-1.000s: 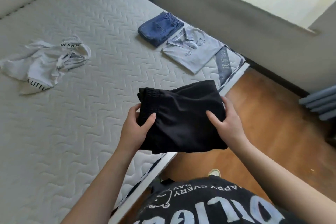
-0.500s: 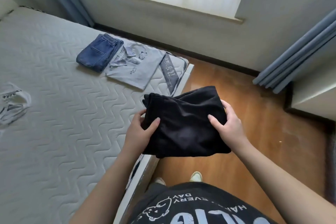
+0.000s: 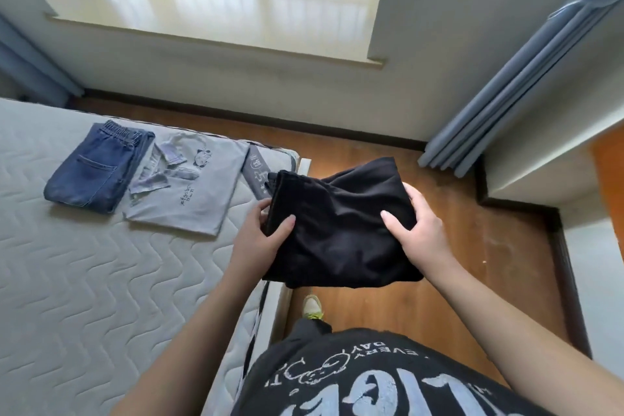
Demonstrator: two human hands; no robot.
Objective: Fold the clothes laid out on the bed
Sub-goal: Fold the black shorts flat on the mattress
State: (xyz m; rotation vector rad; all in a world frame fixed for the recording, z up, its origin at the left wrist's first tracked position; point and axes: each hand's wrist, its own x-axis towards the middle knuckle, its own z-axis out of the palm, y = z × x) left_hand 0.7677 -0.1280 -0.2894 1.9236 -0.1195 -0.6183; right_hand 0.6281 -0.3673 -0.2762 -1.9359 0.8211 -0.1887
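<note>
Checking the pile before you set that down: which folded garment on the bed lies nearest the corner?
The grey shirt, with its collar and small print. The blue jeans lie beside it, farther from the corner.

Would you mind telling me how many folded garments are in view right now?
3. The jeans and grey shirt lie side by side on the bed; the black garment is held by left hand and right hand. Others may lie out of frame.

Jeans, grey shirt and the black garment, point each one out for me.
jeans [image 3: 91, 176], head view, on the back pocket area.
grey shirt [image 3: 202, 199], head view, on its plain front panel.
black garment [image 3: 337, 230], head view, on the middle of the folded cloth.
</note>
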